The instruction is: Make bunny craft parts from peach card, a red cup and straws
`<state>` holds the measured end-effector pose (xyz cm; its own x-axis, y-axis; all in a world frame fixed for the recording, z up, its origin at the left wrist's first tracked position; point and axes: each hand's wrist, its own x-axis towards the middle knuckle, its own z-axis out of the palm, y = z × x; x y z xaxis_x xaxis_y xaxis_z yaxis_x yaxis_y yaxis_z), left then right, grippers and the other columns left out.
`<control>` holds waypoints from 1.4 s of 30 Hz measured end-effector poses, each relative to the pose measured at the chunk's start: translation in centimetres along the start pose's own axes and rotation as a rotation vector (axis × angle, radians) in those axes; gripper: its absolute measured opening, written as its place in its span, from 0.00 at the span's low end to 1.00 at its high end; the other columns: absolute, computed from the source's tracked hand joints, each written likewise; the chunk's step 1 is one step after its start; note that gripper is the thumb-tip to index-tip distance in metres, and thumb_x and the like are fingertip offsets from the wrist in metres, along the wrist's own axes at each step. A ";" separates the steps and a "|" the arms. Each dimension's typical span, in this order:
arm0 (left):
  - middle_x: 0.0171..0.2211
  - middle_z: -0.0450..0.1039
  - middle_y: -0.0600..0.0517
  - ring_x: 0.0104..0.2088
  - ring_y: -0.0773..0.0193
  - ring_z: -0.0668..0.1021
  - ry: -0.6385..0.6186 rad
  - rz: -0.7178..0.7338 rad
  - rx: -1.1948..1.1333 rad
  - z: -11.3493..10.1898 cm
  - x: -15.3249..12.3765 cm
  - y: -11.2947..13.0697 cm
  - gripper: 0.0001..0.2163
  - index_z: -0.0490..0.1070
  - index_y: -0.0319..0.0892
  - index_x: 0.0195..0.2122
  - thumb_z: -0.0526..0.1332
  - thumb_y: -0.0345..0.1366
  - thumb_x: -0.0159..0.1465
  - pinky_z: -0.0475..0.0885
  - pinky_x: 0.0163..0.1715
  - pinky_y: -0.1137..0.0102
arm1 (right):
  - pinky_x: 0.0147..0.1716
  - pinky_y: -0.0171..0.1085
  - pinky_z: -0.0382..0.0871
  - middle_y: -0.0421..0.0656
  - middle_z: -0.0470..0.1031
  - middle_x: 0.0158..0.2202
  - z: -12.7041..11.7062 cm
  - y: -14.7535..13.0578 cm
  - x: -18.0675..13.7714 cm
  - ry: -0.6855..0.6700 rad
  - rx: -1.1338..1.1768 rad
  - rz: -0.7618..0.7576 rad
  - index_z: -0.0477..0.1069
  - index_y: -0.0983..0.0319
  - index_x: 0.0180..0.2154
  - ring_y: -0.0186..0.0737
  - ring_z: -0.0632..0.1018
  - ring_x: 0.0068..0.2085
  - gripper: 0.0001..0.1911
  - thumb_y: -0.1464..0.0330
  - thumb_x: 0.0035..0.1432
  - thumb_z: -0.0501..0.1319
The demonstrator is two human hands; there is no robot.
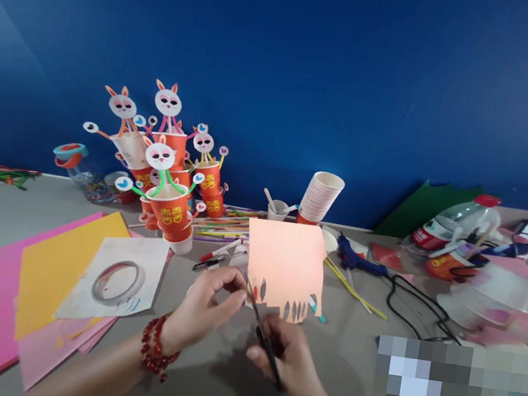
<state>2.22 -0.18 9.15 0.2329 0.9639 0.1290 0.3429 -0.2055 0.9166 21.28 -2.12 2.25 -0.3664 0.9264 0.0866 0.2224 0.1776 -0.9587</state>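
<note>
My left hand (pixel 207 305), with a red bead bracelet on its wrist, pinches the lower left edge of a pale orange paper sheet (pixel 284 263) held upright over the table. Small leaf-shaped marks run along the sheet's bottom edge. My right hand (pixel 288 355) is closed around the black handles of a pair of scissors (pixel 264 336), whose blades point up to the sheet's lower left corner by my left fingers.
Pink and yellow paper sheets (pixel 44 272) lie at left under a white sheet bearing a tape roll (pixel 118 281). Red paper-cup rabbit figures (pixel 169 171) stand behind, with a cup stack (pixel 319 198), straws, markers, a blue glue gun (pixel 354 258) with black cable, and a plastic bottle (pixel 456 226).
</note>
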 end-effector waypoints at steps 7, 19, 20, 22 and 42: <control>0.28 0.72 0.53 0.29 0.65 0.73 0.028 0.008 -0.006 0.7 -0.4 -0.2 0.06 0.69 0.41 0.28 0.56 0.30 0.62 0.68 0.31 0.73 | 0.15 0.28 0.55 0.32 0.55 0.18 0.5 0.4 -0.3 -0.157 0.342 0.158 0.55 0.59 0.24 0.27 0.61 0.17 0.33 0.38 0.42 0.64; 0.27 0.72 0.54 0.29 0.66 0.73 0.037 0.058 0.025 0.7 -0.2 0.1 0.06 0.68 0.41 0.27 0.57 0.30 0.62 0.66 0.31 0.73 | 0.14 0.27 0.57 0.32 0.56 0.18 0.4 0.2 -0.2 -0.158 0.403 0.150 0.56 0.60 0.23 0.26 0.62 0.16 0.33 0.38 0.42 0.65; 0.27 0.72 0.54 0.29 0.66 0.73 0.038 0.059 0.027 0.7 -0.2 0.1 0.06 0.68 0.41 0.27 0.57 0.30 0.62 0.66 0.32 0.73 | 0.14 0.27 0.57 0.32 0.56 0.18 0.4 0.2 -0.3 -0.152 0.399 0.145 0.56 0.60 0.23 0.26 0.62 0.16 0.33 0.38 0.42 0.65; 0.27 0.71 0.54 0.29 0.66 0.73 0.037 0.060 0.028 0.8 -0.3 0.1 0.06 0.68 0.41 0.27 0.56 0.30 0.62 0.66 0.32 0.72 | 0.14 0.27 0.56 0.32 0.56 0.18 0.5 0.3 -0.3 -0.143 0.397 0.139 0.57 0.60 0.23 0.26 0.62 0.16 0.33 0.38 0.43 0.64; 0.27 0.71 0.53 0.30 0.65 0.72 0.058 0.115 -0.047 1.2 -0.5 0.1 0.08 0.66 0.41 0.26 0.56 0.30 0.63 0.65 0.33 0.72 | 0.13 0.27 0.53 0.31 0.53 0.17 0.7 0.2 -0.4 -0.098 0.340 0.133 0.52 0.58 0.22 0.26 0.60 0.15 0.34 0.38 0.44 0.63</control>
<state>3.19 -0.83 8.72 0.2145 0.9431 0.2542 0.2737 -0.3079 0.9112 20.82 -2.66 1.86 -0.4434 0.8946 -0.0549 -0.0332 -0.0776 -0.9964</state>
